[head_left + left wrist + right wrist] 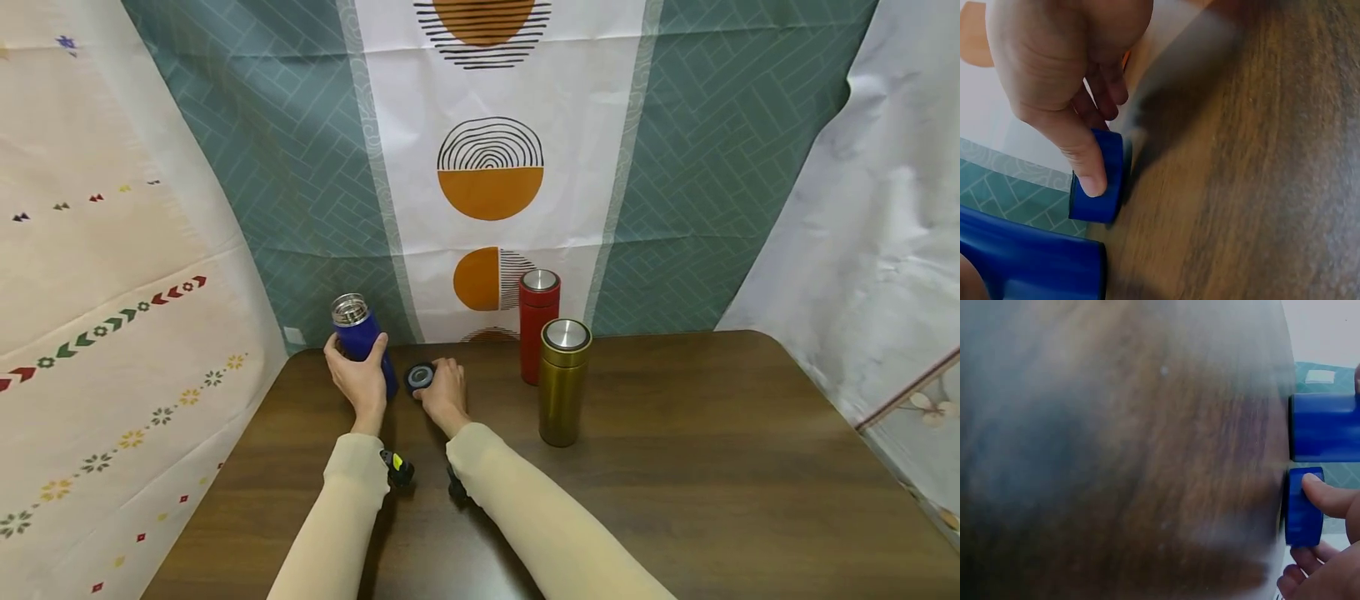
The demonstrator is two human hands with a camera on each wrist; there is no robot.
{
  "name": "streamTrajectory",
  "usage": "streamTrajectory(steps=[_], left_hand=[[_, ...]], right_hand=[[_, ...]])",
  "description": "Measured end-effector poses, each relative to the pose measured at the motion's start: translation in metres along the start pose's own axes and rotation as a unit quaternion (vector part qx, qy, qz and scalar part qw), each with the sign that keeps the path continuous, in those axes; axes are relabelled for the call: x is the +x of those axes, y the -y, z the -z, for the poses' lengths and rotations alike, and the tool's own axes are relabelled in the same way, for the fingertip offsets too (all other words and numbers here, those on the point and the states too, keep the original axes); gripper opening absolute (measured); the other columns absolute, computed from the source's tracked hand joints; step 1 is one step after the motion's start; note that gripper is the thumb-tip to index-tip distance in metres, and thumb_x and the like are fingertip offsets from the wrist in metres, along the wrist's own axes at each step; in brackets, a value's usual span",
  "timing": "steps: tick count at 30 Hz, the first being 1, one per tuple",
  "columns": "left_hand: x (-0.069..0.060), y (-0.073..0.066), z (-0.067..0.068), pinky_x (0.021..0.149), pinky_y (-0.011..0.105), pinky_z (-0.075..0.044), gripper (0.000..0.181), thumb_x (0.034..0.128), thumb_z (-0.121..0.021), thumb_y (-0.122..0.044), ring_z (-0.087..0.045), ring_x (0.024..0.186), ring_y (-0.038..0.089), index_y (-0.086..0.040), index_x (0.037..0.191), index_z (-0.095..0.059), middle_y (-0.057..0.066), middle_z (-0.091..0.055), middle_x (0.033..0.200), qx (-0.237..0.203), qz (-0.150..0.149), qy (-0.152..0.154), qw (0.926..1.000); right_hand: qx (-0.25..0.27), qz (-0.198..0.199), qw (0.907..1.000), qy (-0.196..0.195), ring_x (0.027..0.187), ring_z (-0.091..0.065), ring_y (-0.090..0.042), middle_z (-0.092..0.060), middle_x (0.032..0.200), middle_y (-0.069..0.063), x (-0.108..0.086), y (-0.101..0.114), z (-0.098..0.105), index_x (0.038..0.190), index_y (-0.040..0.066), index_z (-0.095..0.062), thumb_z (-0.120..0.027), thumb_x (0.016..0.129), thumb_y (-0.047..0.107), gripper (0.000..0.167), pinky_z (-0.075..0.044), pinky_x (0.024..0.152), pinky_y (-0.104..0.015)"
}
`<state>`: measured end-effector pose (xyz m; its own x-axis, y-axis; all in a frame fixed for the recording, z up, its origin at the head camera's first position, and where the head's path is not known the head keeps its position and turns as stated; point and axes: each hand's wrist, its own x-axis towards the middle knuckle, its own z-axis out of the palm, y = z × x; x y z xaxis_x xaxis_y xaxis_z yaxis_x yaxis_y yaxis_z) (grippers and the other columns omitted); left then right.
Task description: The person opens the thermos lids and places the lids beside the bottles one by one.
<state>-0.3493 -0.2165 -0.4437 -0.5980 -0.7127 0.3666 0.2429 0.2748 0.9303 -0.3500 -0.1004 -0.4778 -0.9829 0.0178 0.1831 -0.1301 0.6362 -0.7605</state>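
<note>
My left hand (360, 385) grips a blue thermos (361, 335) near the back left of the table. The thermos stands upright with its steel mouth uncovered. Beside it, my right hand (447, 394) pinches the round blue lid (420, 377) at the table surface, its hollow inner side facing up. In the left wrist view the thumb presses on the side of the lid (1110, 203), just beside the thermos base (1054, 265). The right wrist view shows the lid (1304, 519) next to the thermos (1325, 428), a narrow gap between them.
To the right of my hands stand a red thermos (538, 333) and, nearer, a gold thermos (562, 392), both with steel-topped lids on. The brown wooden table (712, 467) meets a hanging patterned cloth (487, 150) at its back edge. Another cloth (112, 333) hangs along the left.
</note>
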Motion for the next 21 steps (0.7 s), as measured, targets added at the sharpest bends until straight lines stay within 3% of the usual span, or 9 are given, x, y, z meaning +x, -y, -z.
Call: streamTrajectory(steps=[9, 16, 21], left_hand=[[-0.003, 0.003, 0.002, 0.117, 0.044, -0.035, 0.082, 0.0825, -0.09, -0.031, -0.05, 0.134, 0.031, -0.007, 0.147, -0.045, 0.016, -0.052, 0.145, 0.004, 0.0, 0.015, 0.9999], [-0.004, 0.004, 0.001, 0.116, 0.047, -0.034, 0.086, 0.0823, -0.09, -0.028, -0.049, 0.134, 0.034, -0.006, 0.15, -0.043, 0.018, -0.049, 0.146, 0.009, -0.006, 0.021, 0.9997], [-0.004, -0.001, 0.002, 0.118, 0.045, -0.032, 0.096, 0.0802, -0.092, -0.026, -0.044, 0.137, 0.031, -0.008, 0.156, -0.037, 0.016, -0.041, 0.15, -0.004, -0.017, 0.024, 0.9996]], right_hand=[[-0.027, -0.002, 0.9995, 0.018, 0.123, -0.055, -0.03, -0.063, 0.126, -0.012, -0.003, 0.0, -0.001, 0.132, 0.002, -0.062, -0.093, 0.08, 0.02, 0.063, -0.041, 0.112, -0.042], [-0.002, 0.003, 0.9998, 0.019, 0.13, -0.051, -0.032, -0.056, 0.137, -0.013, -0.005, 0.001, 0.005, 0.143, 0.004, -0.054, -0.093, 0.08, 0.022, 0.078, -0.04, 0.114, -0.046], [0.014, 0.009, 0.9997, 0.02, 0.133, -0.049, -0.032, -0.053, 0.142, -0.014, -0.005, 0.005, 0.015, 0.147, 0.004, -0.051, -0.088, 0.086, 0.027, 0.075, -0.038, 0.116, -0.046]])
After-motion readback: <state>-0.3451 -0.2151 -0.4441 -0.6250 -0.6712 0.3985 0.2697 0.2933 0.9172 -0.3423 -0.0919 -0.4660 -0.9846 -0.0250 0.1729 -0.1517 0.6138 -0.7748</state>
